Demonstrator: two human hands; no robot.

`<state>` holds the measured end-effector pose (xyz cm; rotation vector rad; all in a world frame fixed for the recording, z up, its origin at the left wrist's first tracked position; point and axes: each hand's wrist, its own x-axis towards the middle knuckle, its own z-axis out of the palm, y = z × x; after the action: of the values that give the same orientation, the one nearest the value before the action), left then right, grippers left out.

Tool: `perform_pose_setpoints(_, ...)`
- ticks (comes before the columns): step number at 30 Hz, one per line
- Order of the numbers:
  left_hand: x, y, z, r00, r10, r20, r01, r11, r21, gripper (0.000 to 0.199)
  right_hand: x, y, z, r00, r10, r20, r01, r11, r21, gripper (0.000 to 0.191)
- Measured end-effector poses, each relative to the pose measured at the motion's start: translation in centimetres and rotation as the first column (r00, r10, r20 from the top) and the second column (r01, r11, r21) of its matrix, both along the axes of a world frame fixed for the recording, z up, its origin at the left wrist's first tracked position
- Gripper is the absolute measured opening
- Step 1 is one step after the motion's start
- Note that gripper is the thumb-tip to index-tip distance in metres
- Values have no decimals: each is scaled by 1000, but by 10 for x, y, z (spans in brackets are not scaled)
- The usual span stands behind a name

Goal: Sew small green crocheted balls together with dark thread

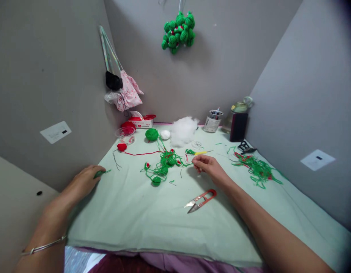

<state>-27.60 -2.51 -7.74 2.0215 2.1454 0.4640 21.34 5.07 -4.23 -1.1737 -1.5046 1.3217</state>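
My left hand [85, 180] rests at the table's left edge, its fingers closed over a small green yarn piece [99, 173] with a short tail sticking out. My right hand [206, 166] is in a pinch over the middle of the table; what lies between its fingertips is too small to make out. Just left of it spreads a tangle of green yarn with small knitted balls [166, 163]. A yellow-handled crochet hook [202, 152] lies right behind the right hand. Nearer to me, thread snips [202, 200] with orange handles lie with their blades apart.
Behind the tangle are a green yarn ball [151, 134], a white ball [165, 135], white stuffing [183, 131] and a tin [213, 121]. Red yarn [121, 147] sits by a clear tub [126, 135]. Green scraps [259, 170] and a dark phone-like slab [238, 127] are at right.
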Motion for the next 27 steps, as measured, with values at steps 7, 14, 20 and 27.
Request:
perform_pose_setpoints(7,73,19,21,916,-244,319,231,970,80,34,1,1,-8,949,-23,316,-38,982,185,22)
perform_pose_setpoints(14,151,40,48,754,-476,452,509,859,56,30,15,7,-15,793,-212,571,-22,927,374,19)
perform_pose_setpoints(20,161,80,49,780,-533,327,500,846,186,32,16,7,-12,758,-215,615,-29,932,362,21)
perform_pose_setpoints(27,190,153,42,761,-616,204,555,780,288,33,11,3,-13,702,-214,680,-94,918,386,20)
